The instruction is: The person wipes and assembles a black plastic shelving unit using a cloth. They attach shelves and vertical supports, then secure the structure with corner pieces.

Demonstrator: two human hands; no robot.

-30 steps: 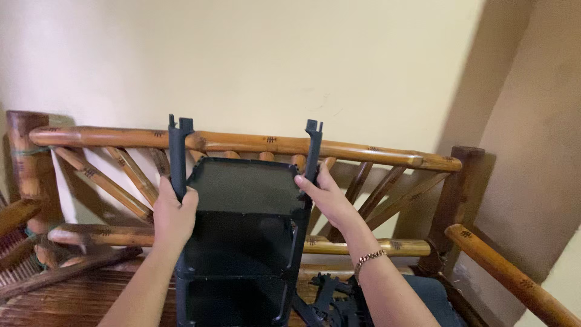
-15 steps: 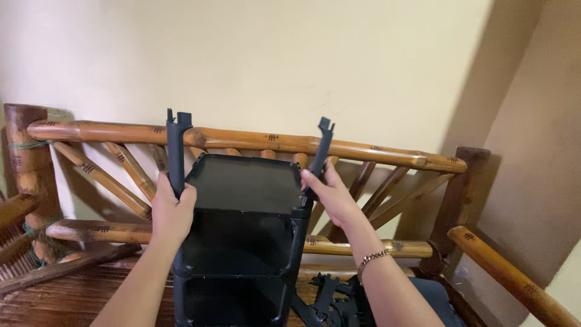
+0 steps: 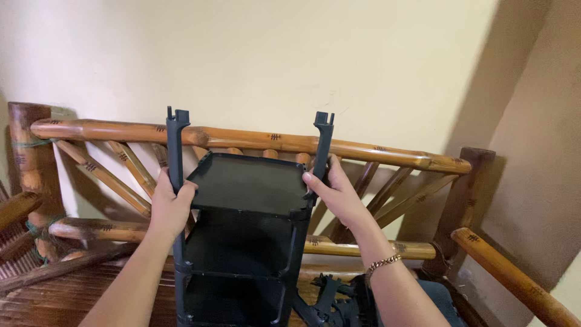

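A black plastic shelf rack (image 3: pixel 242 242) with stacked tiers stands upright in front of me on a bamboo bench. Its top tray (image 3: pixel 248 184) sits between two black corner posts that stick up above it. My left hand (image 3: pixel 169 206) grips the left post (image 3: pixel 175 145) at the tray's corner. My right hand (image 3: pixel 336 194) holds the right post (image 3: pixel 323 142) where it meets the tray, with a bracelet on that wrist.
The bamboo bench's backrest rail (image 3: pixel 254 142) runs behind the rack, with a cream wall above. A bamboo armrest (image 3: pixel 508 272) is at the right. Loose black plastic parts (image 3: pixel 330 300) lie on the seat by the rack's base.
The right post has straightened from a lean to upright. The rack has shifted slightly right in view, and both hands keep their grip at the top tier.
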